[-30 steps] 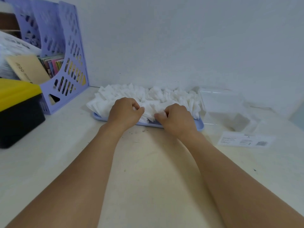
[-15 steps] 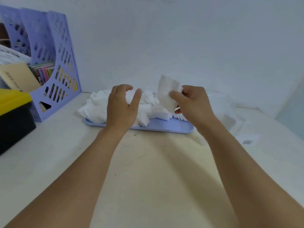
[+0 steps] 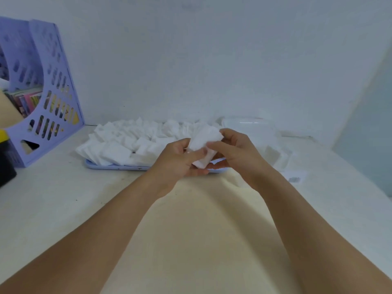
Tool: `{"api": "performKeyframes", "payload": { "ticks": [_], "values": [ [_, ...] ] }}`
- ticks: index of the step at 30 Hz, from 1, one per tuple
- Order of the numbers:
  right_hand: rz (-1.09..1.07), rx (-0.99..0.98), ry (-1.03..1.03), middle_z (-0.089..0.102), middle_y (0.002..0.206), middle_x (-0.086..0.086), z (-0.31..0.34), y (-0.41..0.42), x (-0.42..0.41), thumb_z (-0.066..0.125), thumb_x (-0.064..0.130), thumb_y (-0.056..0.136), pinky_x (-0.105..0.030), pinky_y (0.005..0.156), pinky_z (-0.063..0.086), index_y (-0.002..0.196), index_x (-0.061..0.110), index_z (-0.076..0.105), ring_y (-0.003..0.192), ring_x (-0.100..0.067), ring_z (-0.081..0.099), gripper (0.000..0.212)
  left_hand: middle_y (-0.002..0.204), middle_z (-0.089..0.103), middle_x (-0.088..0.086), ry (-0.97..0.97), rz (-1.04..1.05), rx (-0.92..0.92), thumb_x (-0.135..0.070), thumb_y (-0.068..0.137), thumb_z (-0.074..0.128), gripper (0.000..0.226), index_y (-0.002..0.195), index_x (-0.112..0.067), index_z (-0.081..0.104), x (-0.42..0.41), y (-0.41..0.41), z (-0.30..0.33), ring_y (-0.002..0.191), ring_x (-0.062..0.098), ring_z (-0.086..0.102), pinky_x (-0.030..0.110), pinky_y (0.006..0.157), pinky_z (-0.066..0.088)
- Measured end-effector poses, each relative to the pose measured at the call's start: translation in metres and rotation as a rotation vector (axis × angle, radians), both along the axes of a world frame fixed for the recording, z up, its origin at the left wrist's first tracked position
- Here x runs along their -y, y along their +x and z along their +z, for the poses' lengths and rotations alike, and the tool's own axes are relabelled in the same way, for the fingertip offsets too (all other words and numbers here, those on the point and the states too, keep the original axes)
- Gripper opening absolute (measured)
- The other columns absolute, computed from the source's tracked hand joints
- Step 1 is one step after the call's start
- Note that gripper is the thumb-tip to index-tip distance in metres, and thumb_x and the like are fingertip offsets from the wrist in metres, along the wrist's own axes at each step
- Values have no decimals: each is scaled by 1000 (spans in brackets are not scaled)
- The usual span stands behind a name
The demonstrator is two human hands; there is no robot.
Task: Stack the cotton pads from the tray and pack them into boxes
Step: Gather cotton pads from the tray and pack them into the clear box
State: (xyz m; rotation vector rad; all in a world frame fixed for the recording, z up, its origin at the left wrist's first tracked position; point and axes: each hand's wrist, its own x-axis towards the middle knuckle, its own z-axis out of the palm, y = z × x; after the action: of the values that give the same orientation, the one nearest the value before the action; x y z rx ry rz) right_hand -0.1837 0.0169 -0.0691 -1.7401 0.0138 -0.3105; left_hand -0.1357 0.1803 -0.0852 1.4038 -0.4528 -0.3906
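Observation:
A pale blue tray lies against the back wall, heaped with several loose white cotton pads. Just in front of the tray's right half, both hands meet above the table around a small bunch of white cotton pads. My left hand holds the bunch from below and the left, fingers curled under it. My right hand pinches the bunch from the right, thumb across its front. A clear plastic box stands to the right of the tray, partly hidden behind my right hand.
A lilac perforated file holder with books stands at the far left, with a black and yellow case in front of it. A small printed label lies on the table right of the tray. The wall runs close behind the tray.
My right hand lifted a pad from the tray and brought it down and left. My left hand left the pile and closed on the same pads, so both hands now hold one bunch.

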Motion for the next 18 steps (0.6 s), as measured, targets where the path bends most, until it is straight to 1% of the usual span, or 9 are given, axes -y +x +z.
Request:
{"api": "performKeyframes", "payload": {
  "ticks": [2, 3, 5, 7, 10, 13, 15, 17, 18],
  "values": [
    [-70, 84, -114, 73, 106, -12, 3, -1, 3, 76, 21, 89, -27, 62, 57, 113, 14, 70, 78, -19, 71, 26, 112, 75, 13, 30, -22, -2, -16, 95, 69, 27, 120, -10, 67, 0, -1, 0, 95, 29, 75, 29, 73, 60],
    [-76, 107, -131, 73, 105, -12, 4, -1, 5, 78, 22, 87, -30, 62, 57, 111, 15, 71, 79, -24, 71, 26, 112, 75, 13, 45, -57, -2, -17, 94, 70, 29, 121, -10, 66, 1, -3, 1, 97, 28, 75, 28, 74, 60],
    [-49, 103, -107, 73, 101, -17, 4, -1, 8, 79, 18, 87, -47, 72, 58, 104, 9, 74, 90, -38, 70, 21, 114, 75, 12, 49, -138, -22, -13, 92, 71, 33, 124, -10, 65, 1, -7, 1, 101, 26, 74, 28, 75, 60],
    [-50, 88, -70, 74, 98, -20, 2, 0, 13, 76, 15, 89, -52, 81, 58, 99, 4, 75, 92, -40, 70, 15, 113, 75, 12, 33, -191, -55, -3, 90, 70, 37, 126, -9, 63, 2, -8, 1, 101, 25, 74, 27, 76, 60],
    [-58, 77, -18, 75, 97, -18, 1, 0, 19, 73, 14, 91, -44, 84, 57, 99, 1, 74, 84, -26, 71, 16, 112, 75, 15, 10, -228, -94, 7, 91, 65, 39, 127, -7, 60, 2, -7, 2, 100, 26, 74, 26, 76, 60],
    [-45, 66, 81, 74, 105, -21, 0, 0, 23, 73, 15, 91, -46, 95, 55, 104, 0, 73, 93, -27, 71, 20, 118, 72, 18, -15, -240, -152, 10, 93, 59, 38, 128, -3, 58, 1, -5, 3, 105, 29, 73, 28, 79, 61],
    [-38, 88, 157, 73, 103, -21, 3, -1, 25, 71, 15, 92, -44, 94, 57, 105, 1, 73, 93, -25, 70, 19, 120, 71, 19, -35, -239, -181, 10, 96, 55, 35, 130, 1, 57, 1, -4, 3, 107, 30, 72, 30, 82, 61],
    [-12, 117, 239, 74, 98, -12, 8, -2, 27, 68, 15, 95, -35, 88, 58, 103, 5, 73, 92, -20, 69, 14, 121, 71, 20, -53, -226, -212, 8, 99, 49, 33, 132, 4, 54, 2, -2, 3, 109, 29, 72, 33, 87, 61],
    [11, 124, 269, 74, 98, -9, 10, -4, 29, 67, 15, 95, -34, 88, 58, 104, 6, 73, 93, -20, 69, 14, 121, 70, 20, -59, -222, -227, 7, 101, 47, 33, 132, 5, 54, 2, -2, 3, 109, 29, 71, 34, 89, 60]
  ]
}}
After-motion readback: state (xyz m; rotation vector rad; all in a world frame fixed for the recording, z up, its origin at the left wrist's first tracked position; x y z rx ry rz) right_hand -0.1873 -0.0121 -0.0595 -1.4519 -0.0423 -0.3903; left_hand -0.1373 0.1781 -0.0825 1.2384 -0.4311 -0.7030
